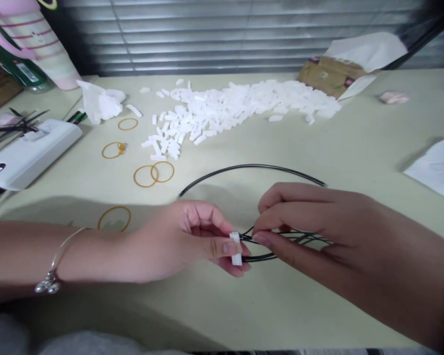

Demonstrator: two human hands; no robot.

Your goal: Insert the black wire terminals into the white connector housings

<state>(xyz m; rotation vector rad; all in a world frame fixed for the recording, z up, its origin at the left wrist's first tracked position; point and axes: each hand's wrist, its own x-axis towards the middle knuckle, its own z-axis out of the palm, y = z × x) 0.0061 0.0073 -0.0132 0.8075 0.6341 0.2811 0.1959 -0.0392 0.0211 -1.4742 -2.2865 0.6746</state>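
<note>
Between the thumb and fingers of my left hand (pixel 207 239) is a small white connector housing (pixel 236 256). Several thin black wires (pixel 261 257) run out of its right side. My right hand (pixel 311 222) pinches one of these black wires close to the housing, with the other wires passing under its palm. The fingertips hide how far that wire goes into the housing. Just beyond my hands, another length of black wire (pixel 251 166) lies in an arc on the table.
A long pile of white connector housings (pixel 222 111) spreads at the back. Several rubber bands (pixel 114 217) lie at the left, near a white power bank (pixel 33 153) and a striped tumbler (pixel 40 44). A tissue pack (pixel 327 76) stands at the back right; a white tissue (pixel 438 167) lies right.
</note>
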